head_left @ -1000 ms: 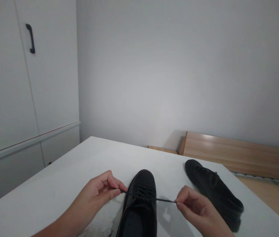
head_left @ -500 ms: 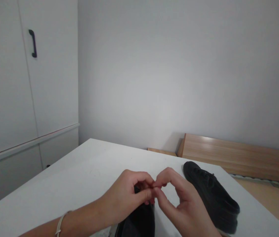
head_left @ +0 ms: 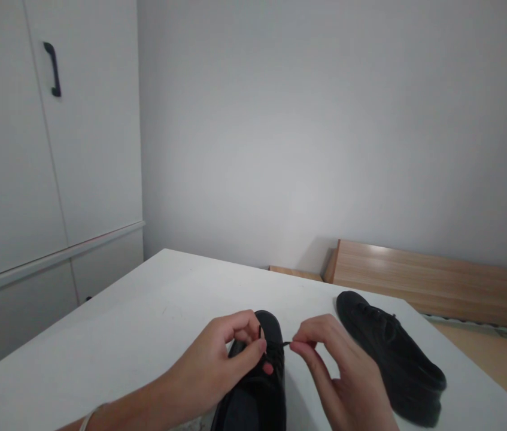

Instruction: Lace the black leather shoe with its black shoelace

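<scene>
A black lace-up shoe lies on the white table right in front of me, toe pointing away. My left hand pinches a small loop of the black shoelace just above the shoe's eyelets. My right hand pinches the other end of the lace close by, thumb and forefinger together. The two hands are a few centimetres apart over the shoe's tongue. The shoe's heel is cut off by the lower frame edge.
A second black shoe lies on the table to the right, toe away. A white cupboard with a black handle stands at left. Behind the table's far right corner sits a wooden bed frame against the grey wall.
A second ago my hands held the lace ends stretched wide apart. They then met above the shoe, and now sit slightly apart and lower, each pinching lace near the eyelets.
</scene>
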### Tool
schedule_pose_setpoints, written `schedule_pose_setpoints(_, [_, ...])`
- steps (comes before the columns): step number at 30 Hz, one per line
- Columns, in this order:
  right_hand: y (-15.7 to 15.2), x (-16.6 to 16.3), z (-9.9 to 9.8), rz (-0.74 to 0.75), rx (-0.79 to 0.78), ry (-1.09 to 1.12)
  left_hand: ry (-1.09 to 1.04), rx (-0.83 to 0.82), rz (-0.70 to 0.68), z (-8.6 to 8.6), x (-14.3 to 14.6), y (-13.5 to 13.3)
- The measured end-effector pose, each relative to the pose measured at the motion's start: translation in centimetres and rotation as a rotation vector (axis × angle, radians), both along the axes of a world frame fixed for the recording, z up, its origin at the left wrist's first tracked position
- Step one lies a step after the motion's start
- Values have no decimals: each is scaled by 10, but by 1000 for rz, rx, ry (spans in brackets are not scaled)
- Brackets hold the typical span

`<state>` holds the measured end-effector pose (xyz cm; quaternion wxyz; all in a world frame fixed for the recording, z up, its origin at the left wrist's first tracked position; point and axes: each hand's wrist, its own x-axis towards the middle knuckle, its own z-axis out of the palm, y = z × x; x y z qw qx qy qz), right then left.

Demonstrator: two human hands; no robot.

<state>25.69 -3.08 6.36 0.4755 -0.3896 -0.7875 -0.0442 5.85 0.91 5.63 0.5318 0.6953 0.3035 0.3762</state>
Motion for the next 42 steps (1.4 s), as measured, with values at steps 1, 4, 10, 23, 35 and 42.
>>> schedule_pose_setpoints(1, [-1,3,1,-13,16,-18,-15,-39,-21,-3,0,2])
schedule_pose_setpoints(4, [-2,13,6,56,-18,-70,-112,-160,-88,-11,-2,8])
schedule_pose_setpoints(10, [-3,24,0,234,-385,-336,-137,-292,-125,-15,-5,12])
schedule_pose_setpoints(23, [-1,2,-6,193,-402,-105,270,1030,94,-17,-5,-3])
schedule_pose_setpoints(35, [14,-8,-21,205,-809,390,341,1493,232,-22,1,-7])
schedule_pose_setpoints(42, [18,-3,-23,244,-823,392,276,1587,225,-26,-2,-3])
